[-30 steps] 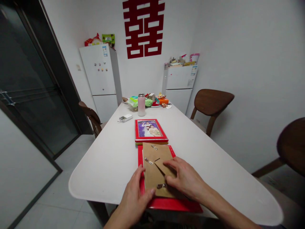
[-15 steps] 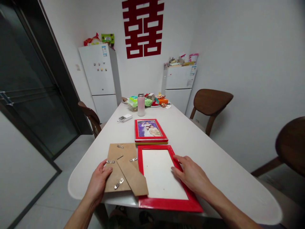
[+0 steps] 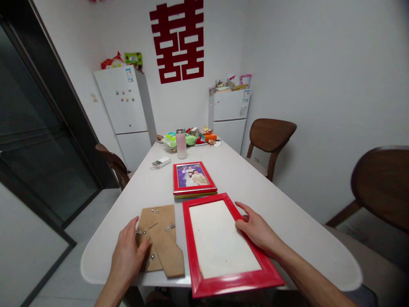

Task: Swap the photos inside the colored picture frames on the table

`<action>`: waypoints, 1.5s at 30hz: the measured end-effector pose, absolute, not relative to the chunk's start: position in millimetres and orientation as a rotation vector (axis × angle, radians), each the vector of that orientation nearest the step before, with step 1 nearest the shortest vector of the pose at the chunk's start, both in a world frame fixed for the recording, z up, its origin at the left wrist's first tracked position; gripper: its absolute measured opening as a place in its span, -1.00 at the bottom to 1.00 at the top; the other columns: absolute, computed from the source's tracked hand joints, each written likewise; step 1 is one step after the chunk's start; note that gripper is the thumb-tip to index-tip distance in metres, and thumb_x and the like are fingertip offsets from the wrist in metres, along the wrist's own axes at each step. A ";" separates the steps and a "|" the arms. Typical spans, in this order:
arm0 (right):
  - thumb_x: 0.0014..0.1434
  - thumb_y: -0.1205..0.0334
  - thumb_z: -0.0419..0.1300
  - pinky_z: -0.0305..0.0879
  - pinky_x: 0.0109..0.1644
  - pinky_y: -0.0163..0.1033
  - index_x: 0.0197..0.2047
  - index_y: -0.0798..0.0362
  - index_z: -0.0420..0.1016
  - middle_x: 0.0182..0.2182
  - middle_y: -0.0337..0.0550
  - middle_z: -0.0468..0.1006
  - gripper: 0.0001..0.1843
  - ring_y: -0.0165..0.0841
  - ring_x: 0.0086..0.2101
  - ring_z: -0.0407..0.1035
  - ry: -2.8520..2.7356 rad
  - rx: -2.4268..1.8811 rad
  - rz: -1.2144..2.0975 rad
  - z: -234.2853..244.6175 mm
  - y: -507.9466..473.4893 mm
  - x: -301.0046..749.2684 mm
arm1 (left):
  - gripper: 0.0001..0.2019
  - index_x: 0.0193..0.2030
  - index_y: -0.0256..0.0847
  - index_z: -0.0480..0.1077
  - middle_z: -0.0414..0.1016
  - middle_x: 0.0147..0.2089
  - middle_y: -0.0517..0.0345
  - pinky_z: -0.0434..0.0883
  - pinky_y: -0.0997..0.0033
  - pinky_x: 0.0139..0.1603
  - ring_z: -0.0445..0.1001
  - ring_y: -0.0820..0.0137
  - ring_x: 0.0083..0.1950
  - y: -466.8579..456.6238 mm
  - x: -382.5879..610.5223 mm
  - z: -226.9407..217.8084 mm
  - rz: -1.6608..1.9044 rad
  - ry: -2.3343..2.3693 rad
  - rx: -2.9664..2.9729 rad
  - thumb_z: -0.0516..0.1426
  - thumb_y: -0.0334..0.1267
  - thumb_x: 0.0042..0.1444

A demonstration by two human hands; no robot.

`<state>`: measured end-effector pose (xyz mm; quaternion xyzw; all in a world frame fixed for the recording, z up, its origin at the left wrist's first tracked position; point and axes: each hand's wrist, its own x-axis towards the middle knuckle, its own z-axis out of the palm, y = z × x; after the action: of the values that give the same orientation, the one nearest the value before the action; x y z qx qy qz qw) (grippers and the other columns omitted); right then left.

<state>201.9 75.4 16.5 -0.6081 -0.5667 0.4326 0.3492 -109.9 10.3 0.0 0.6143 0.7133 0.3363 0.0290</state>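
A brown frame backing board [image 3: 144,219] with metal clips and a fold-out stand [image 3: 168,251] lies on the table near its front edge. My left hand [image 3: 126,251] rests over its left side, thumb and fingers apart, covering some clips. Beside it on the right is a red picture frame [image 3: 236,283], with a plain off-white sheet [image 3: 222,238] filling its opening. My right hand [image 3: 257,228] grips the frame's right side, thumb over the inner edge and index finger stretched out. The frame's near end reaches past the table edge and looks slightly raised.
Beyond lie stacked frames, a red one [image 3: 211,189] with a wedding photo [image 3: 191,175] on top. A small white device [image 3: 161,162], a pink bottle [image 3: 181,145] and green packets [image 3: 169,140] stand farther back. Wooden chairs [image 3: 271,134] flank the white table [image 3: 265,196].
The red frame has turned slightly and moved away from the backing board, its near end toward me. My left hand's fingers have spread over the board. The whole view has shifted slightly.
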 end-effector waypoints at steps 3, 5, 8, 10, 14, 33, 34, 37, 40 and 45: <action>-0.10 0.32 0.01 0.29 -0.43 -0.20 0.20 0.00 -0.30 -0.43 -0.18 0.50 -0.19 -0.34 -0.55 0.38 -1.056 -1.248 1.575 29.4 62.7 201.1 | -0.54 0.07 -0.24 0.09 0.20 0.08 -0.05 0.17 0.08 0.05 0.17 0.21 0.10 3.0 -56.1 6.5 1.108 1.920 1.955 0.01 -0.25 -0.02; -0.13 0.31 0.07 0.30 -0.40 -0.19 0.20 -0.03 -0.34 -0.41 -0.18 0.51 -0.12 -0.33 -0.53 0.39 -0.949 -1.125 1.651 37.8 55.0 199.2 | -0.48 0.09 -0.24 0.08 0.15 0.13 -0.07 0.13 0.05 0.08 0.11 0.18 0.14 -3.2 -12.5 10.3 1.088 1.663 2.047 0.07 -0.29 -0.07; -0.16 0.29 0.13 0.31 -0.41 -0.21 0.20 -0.04 -0.31 -0.44 -0.21 0.51 -0.09 -0.37 -0.58 0.37 -0.989 -1.086 1.642 46.6 48.5 197.0 | -0.34 0.12 -0.29 0.02 0.00 0.20 -0.16 0.11 -0.01 0.09 0.01 0.10 0.18 -8.3 42.0 16.7 1.049 1.362 2.226 0.16 -0.30 -0.17; -0.15 0.25 0.15 0.30 -0.44 -0.24 0.20 -0.05 -0.27 -0.48 -0.26 0.49 -0.10 -0.41 -0.61 0.33 -1.049 -1.092 1.610 48.9 47.9 197.4 | -0.35 0.11 -0.31 0.03 0.06 0.17 -0.17 0.14 0.00 0.08 0.06 0.10 0.15 -7.6 61.8 22.3 1.027 1.255 2.330 0.13 -0.38 -0.18; -0.15 0.20 0.17 0.21 -0.55 -0.37 0.18 -0.01 -0.17 -0.62 -0.36 0.39 -0.14 -0.46 -0.62 0.28 -1.149 -1.192 1.489 42.1 55.5 203.9 | -0.42 0.07 -0.27 0.07 0.31 -0.06 -0.04 0.31 0.20 -0.07 0.28 0.25 -0.07 -2.7 58.5 36.1 1.152 1.160 2.403 0.00 -0.53 -0.19; -0.02 0.18 -0.05 0.18 -0.20 -0.22 -0.02 0.21 0.30 -0.26 0.02 0.45 -0.51 -0.23 -0.29 0.34 -2.025 -1.902 0.207 -10.7 82.8 224.7 | -0.60 0.00 -0.31 0.20 0.33 -0.03 -0.10 0.24 0.16 -0.02 0.29 0.19 -0.01 -18.2 -54.5 -6.3 0.912 1.973 1.950 -0.01 -0.24 -0.02; -0.01 0.19 -0.05 0.18 -0.19 -0.21 -0.02 0.22 0.29 -0.25 0.04 0.45 -0.51 -0.22 -0.28 0.34 -2.041 -1.904 0.189 -11.8 83.0 224.8 | -0.61 -0.02 -0.32 0.21 0.35 -0.05 -0.10 0.25 0.17 -0.04 0.31 0.19 -0.03 -18.4 -54.1 -5.6 0.874 1.986 2.006 -0.01 -0.24 -0.02; 0.00 0.19 -0.06 0.19 -0.21 -0.19 -0.01 0.21 0.28 -0.25 0.03 0.43 -0.52 -0.23 -0.31 0.34 -2.055 -1.923 0.179 -13.4 83.8 226.3 | -0.62 -0.03 -0.32 0.23 0.38 -0.12 -0.10 0.29 0.18 -0.09 0.33 0.19 -0.08 -19.0 -52.3 -2.5 0.780 2.039 2.108 -0.02 -0.23 -0.01; -0.01 0.20 -0.05 0.18 -0.16 -0.14 -0.05 0.22 0.32 -0.24 0.05 0.41 -0.55 -0.20 -0.27 0.32 -2.061 -1.868 0.120 -11.9 83.3 226.1 | -0.62 -0.04 -0.33 0.24 0.38 -0.18 -0.10 0.30 0.16 -0.13 0.33 0.17 -0.12 -20.0 -51.3 -0.3 0.704 2.081 2.157 -0.02 -0.22 0.00; -0.04 0.22 0.01 0.17 -0.09 -0.15 -0.08 0.19 0.32 -0.17 0.04 0.38 -0.57 -0.24 -0.22 0.28 -1.961 -1.545 0.323 -3.9 73.8 201.3 | -0.64 -0.05 -0.30 0.26 0.37 -0.21 -0.08 0.29 0.12 -0.13 0.33 0.15 -0.13 -21.8 -48.6 -0.1 0.697 2.117 2.160 -0.01 -0.23 -0.02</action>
<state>201.3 73.8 -3.9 -0.5842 -0.7413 0.1223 0.3071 -48.6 -21.8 -0.1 0.6957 0.6820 0.2247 0.0190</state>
